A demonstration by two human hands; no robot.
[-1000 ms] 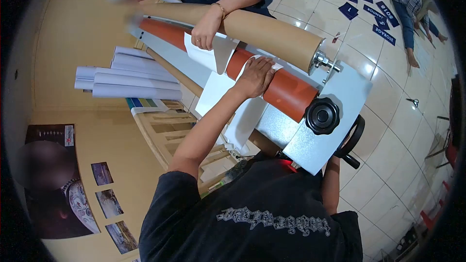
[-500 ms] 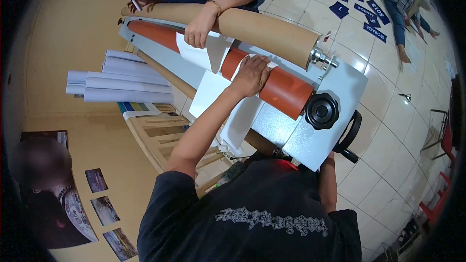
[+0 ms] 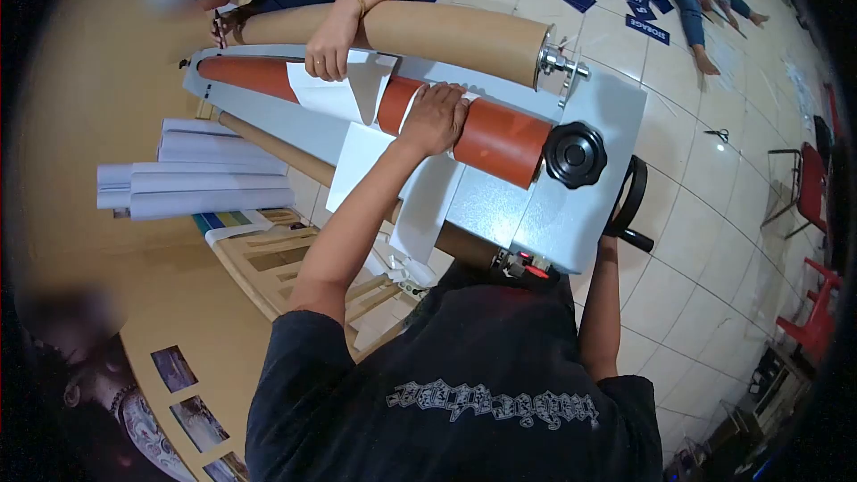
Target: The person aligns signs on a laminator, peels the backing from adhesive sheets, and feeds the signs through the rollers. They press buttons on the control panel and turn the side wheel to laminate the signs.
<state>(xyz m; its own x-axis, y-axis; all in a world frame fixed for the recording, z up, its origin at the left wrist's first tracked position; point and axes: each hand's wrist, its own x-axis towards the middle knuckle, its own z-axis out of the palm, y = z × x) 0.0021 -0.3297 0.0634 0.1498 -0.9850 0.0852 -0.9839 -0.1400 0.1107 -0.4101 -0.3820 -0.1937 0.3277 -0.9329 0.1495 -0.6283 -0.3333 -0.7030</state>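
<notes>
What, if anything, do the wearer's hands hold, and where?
Left hand rests on the white sheet over the red roller, no grip visible. Right hand hidden: cannot tell.

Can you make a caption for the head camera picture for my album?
Left hand on a white strip over a red roller, while a co-worker's hand reaches over the brown roll.

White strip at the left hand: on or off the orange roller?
On: the white strip's upper part lies on the orange roller, under the left hand; its lower end hangs off.
</notes>
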